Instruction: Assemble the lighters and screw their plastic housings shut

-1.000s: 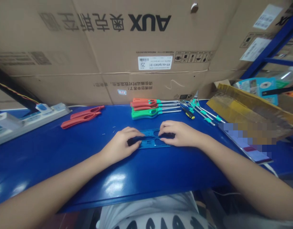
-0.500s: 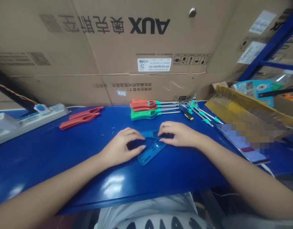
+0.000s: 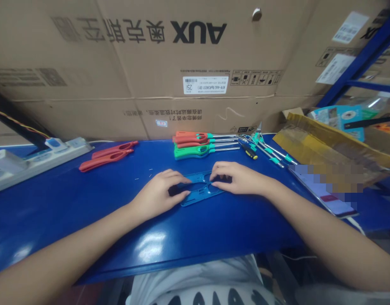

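Two blue plastic lighter handle halves, the upper half (image 3: 197,176) and the lower half (image 3: 197,198), lie side by side on the blue table, inner sides up. My left hand (image 3: 159,189) grips their left ends, fingertips on the upper half and thumb at the lower one. At the right ends, my right hand (image 3: 237,178) has its fingers and thumb curled over the halves, hiding part of them. Finished-looking lighters with red handles (image 3: 190,136) and a green handle (image 3: 191,151) lie behind my hands, metal tubes pointing right.
Red handle shells (image 3: 109,160) and small metal pins (image 3: 150,175) lie to the left, near a white power strip (image 3: 67,149). Metal tubes (image 3: 271,153), a screwdriver (image 3: 250,152) and a phone (image 3: 322,190) are at the right, before a taped box (image 3: 328,144). Large cardboard (image 3: 118,84) stands behind.
The lower blue half has swung its left end up toward the upper half, so the two now lie closer and nearly parallel. My left thumb moved slightly up; my right hand hardly moved.
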The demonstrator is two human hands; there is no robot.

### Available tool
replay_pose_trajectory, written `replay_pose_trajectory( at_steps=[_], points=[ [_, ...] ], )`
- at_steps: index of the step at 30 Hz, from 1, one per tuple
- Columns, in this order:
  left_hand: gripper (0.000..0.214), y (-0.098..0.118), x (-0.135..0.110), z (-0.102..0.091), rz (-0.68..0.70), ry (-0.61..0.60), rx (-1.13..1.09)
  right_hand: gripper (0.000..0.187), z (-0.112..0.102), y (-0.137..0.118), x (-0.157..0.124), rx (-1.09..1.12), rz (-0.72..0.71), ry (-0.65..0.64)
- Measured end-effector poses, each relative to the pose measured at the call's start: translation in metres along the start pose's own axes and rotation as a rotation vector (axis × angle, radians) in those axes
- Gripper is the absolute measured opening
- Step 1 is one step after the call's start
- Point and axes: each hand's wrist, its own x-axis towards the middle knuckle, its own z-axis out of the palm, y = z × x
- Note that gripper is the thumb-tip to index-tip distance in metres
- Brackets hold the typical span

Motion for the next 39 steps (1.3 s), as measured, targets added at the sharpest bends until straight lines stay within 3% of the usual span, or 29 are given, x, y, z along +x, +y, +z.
replay_pose_trajectory(
  at_steps=[13,16,18,21,24,25,31,39],
  points=[
    [0.023,-0.007,0.001,0.001,-0.063,0.045,-0.085,0.013,0.005,0.001,0.002,-0.023,-0.011,0.028],
    [0.026,0.0,0.001,-0.001,-0.03,0.056,-0.045,0.02,-0.009,0.007,0.0,-0.122,0.015,0.149],
    [0.032,0.007,-0.001,-0.004,0.004,0.028,-0.005,0.021,-0.026,0.018,-0.005,-0.262,0.13,0.317],
    [0.048,0.016,-0.003,-0.007,0.057,-0.059,0.083,0.024,-0.056,0.04,-0.018,-0.528,0.594,0.462],
    [0.056,0.019,-0.006,-0.007,0.101,-0.136,0.151,0.032,-0.074,0.063,-0.031,-0.623,1.045,0.294],
    [0.055,0.019,-0.006,-0.006,0.114,-0.151,0.164,0.033,-0.076,0.07,-0.034,-0.618,1.101,0.268],
    [0.035,0.012,-0.007,-0.004,0.135,-0.156,0.18,0.024,-0.07,0.09,-0.035,-0.549,1.249,0.232],
    [0.033,0.008,-0.008,-0.006,0.088,-0.186,0.17,0.033,-0.075,0.079,-0.031,-0.484,1.161,0.459]
  ],
)
